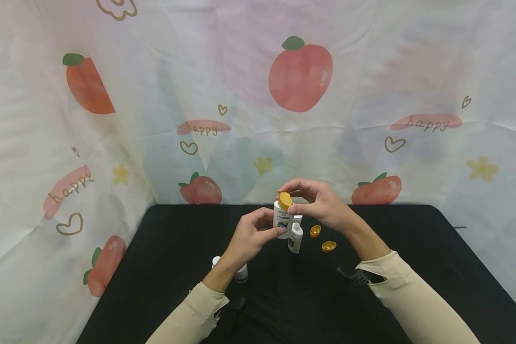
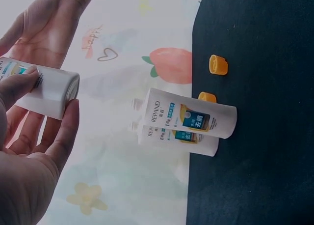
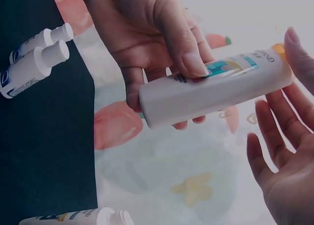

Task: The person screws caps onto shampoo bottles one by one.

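Observation:
My left hand (image 1: 250, 233) grips a white shampoo bottle (image 1: 282, 219) by its body, above the black table. The left wrist view shows its thumb across the label and its fingers round the back. On top of the bottle is a yellow cap (image 1: 285, 201), which my right hand (image 1: 322, 204) pinches between thumb and fingers. Behind and just right of the held bottle stand two similar white bottles (image 2: 196, 114) without caps, one partly hiding the other. Two loose yellow caps (image 1: 315, 231) (image 1: 328, 246) lie on the table to the right of them.
Two white bottles with white tops (image 3: 34, 70) stand at the left of the black table (image 1: 172, 253), partly behind my left forearm in the head view. A printed curtain (image 1: 245, 86) with fruit pictures hangs behind the table and along its left side.

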Motion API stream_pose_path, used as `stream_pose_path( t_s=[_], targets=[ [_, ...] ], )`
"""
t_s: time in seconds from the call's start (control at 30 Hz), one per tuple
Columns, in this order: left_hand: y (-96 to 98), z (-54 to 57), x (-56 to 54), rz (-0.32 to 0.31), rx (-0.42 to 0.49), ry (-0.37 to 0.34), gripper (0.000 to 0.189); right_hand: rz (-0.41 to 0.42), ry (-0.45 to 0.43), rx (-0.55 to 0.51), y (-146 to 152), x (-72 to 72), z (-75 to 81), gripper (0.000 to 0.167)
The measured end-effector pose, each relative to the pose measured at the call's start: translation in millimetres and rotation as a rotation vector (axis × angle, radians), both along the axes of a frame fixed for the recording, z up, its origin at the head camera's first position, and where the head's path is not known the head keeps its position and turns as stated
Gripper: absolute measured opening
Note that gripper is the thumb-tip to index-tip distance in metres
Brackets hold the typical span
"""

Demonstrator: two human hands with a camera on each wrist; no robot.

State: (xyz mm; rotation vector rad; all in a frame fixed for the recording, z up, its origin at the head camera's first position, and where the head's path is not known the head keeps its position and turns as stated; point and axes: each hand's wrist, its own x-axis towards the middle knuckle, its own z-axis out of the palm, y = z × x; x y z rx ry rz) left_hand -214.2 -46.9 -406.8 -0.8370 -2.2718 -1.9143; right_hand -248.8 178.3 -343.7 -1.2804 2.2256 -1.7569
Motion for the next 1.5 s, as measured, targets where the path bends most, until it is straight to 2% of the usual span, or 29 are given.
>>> stream_pose_path(
  t_s=[0.57, 0.73, 1.13, 1.5],
  targets=[
    [0.6, -1.4, -1.3, 0.036, 0.014, 0.009, 0.025, -0.135, 0.013, -0.01, -12, 7.2, -1.0, 0.036],
    [0.4, -1.0, -2.1, 0.042, 0.016, 0.011, 0.026, -0.134, 0.003, -0.022, -14, 7.9, -1.5, 0.036],
    [-4.0, 0.2, -2.6, 0.027, 0.022, -0.013, 0.028, -0.062, 0.007, -0.002, -4, 4.2, 2.8, 0.037],
    [-1.1, 1.2, -1.8, 0.034, 0.011, 0.026, 0.028, -0.131, 0.051, -0.016, -5, 7.5, 1.2, 0.033]
  ],
)
